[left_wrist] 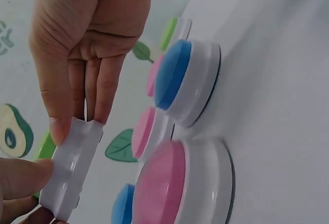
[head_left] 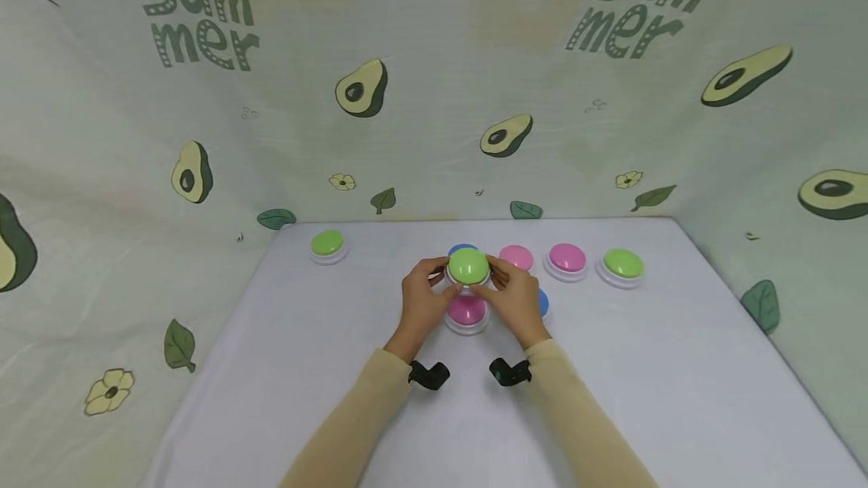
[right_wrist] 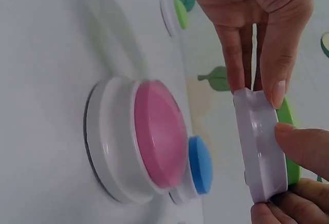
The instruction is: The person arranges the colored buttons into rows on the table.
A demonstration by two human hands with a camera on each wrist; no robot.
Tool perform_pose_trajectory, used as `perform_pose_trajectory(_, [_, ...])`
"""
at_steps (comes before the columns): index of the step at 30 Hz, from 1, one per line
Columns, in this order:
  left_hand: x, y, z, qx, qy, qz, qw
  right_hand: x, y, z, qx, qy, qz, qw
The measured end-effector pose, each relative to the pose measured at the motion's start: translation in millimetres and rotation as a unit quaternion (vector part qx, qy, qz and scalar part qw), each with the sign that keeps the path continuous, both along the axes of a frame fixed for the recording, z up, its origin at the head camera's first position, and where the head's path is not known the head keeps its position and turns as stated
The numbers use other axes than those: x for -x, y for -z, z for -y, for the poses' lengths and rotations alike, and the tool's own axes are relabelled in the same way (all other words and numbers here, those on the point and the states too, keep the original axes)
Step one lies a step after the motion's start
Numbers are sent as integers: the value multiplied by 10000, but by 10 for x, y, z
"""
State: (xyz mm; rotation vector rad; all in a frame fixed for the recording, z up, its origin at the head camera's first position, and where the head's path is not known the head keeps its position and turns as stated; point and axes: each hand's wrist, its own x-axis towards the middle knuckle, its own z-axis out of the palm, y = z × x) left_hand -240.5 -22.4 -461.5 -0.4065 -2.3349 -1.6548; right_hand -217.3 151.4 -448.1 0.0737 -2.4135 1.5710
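Observation:
Both hands hold up a round push button [head_left: 469, 266] with a green dome and white base, raised off the table. My left hand [head_left: 423, 300] pinches its left edge, thumb at the near side and fingers behind. On the opposite edge my right hand [head_left: 515, 300] grips it the same way. The left wrist view shows the white base [left_wrist: 72, 165] edge-on between the thumbs and fingers. Below and nearer stands a pink button [head_left: 466, 312] on the table. Partly hidden behind the held one is a blue button [head_left: 463, 248]. Another blue button [head_left: 544, 303] is mostly covered by the right hand.
Behind the right hand sits a light pink button [head_left: 517, 256], then a darker pink button [head_left: 567, 258] and a green button [head_left: 622, 264] to the right. A second green button [head_left: 328, 243] stands at the far left of the white table [head_left: 285, 367]. An avocado-print cloth [head_left: 427, 172] hangs behind.

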Motion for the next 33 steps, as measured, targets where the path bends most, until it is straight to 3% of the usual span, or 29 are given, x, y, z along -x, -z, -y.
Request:
perform_pose_trajectory(9, [-133,-98,-630,-116,497,199,9985,-215,-43,-574,-221,512,228,9982])
perform_pose_trajectory(19, [-325,-26,-1178,15,1146,758,9905,-415,80,-1130,-337,997,515,9931])
perform_pose_trajectory(29, [-495,27,-1573,355,2109,1265,9686,-602,123,-1529,-354,1258,939,9870])
perform_pose_trajectory(33, [-530,88,-1657,317,2306,1624,9589,-609,184,-1601,-451,1281,1127,9843])
